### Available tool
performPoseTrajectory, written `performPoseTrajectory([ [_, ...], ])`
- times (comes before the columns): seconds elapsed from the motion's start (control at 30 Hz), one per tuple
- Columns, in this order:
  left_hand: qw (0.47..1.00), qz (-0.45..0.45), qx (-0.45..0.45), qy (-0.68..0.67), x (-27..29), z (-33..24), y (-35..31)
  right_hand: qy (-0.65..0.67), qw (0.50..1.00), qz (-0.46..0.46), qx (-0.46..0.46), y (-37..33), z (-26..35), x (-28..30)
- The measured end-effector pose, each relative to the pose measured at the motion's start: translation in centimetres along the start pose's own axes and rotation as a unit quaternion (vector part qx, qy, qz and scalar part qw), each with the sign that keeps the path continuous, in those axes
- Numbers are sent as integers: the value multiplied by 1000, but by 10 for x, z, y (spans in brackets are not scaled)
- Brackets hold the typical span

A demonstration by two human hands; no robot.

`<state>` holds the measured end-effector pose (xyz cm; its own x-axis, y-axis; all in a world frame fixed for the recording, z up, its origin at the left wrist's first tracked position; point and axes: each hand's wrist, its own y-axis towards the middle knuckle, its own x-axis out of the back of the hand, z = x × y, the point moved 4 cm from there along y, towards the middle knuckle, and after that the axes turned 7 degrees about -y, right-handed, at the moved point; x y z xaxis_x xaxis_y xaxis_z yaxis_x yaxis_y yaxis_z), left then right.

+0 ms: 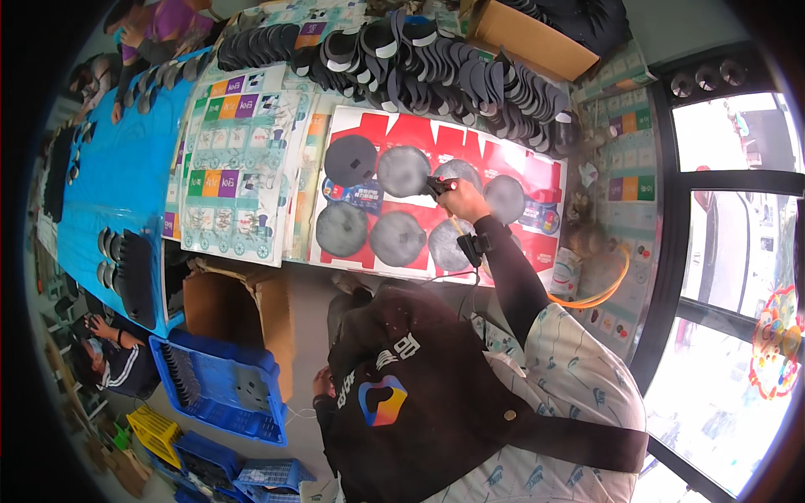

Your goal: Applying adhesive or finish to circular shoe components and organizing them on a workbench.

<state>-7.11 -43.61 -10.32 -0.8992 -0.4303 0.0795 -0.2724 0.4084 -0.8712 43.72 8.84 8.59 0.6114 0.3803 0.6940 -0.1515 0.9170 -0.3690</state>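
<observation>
My right hand (463,201) reaches over the table with its fingers wrapped round a small black tool (437,186) that looks like a spray gun. Its tip is above the grey round discs, which lie in two rows on a red and white printed sheet (545,172). The disc (404,170) just left of the tip has a mottled grey surface, while the far-left one (350,149) is darker and more even. A black device (474,246) is strapped at my right wrist. My left hand (324,383) hangs low beside my dark apron, mostly hidden, its fingers too small to read.
Dark curved pads (436,71) stand in overlapping rows behind the sheet. An orange hose (608,293) loops at the right. A blue crate (222,390) and an open cardboard box (222,306) are lower left. Other people are around the blue-covered table (126,168).
</observation>
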Motion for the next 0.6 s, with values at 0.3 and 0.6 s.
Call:
performPoseTrajectory([
  [0.3, 982, 43, 54, -176, 21, -76, 42, 279, 958, 67, -27, 5, 101, 31],
  [0.6, 994, -14, 10, -111, 40, -138, 41, -9, 995, -88, 41, 63, 156, -19],
])
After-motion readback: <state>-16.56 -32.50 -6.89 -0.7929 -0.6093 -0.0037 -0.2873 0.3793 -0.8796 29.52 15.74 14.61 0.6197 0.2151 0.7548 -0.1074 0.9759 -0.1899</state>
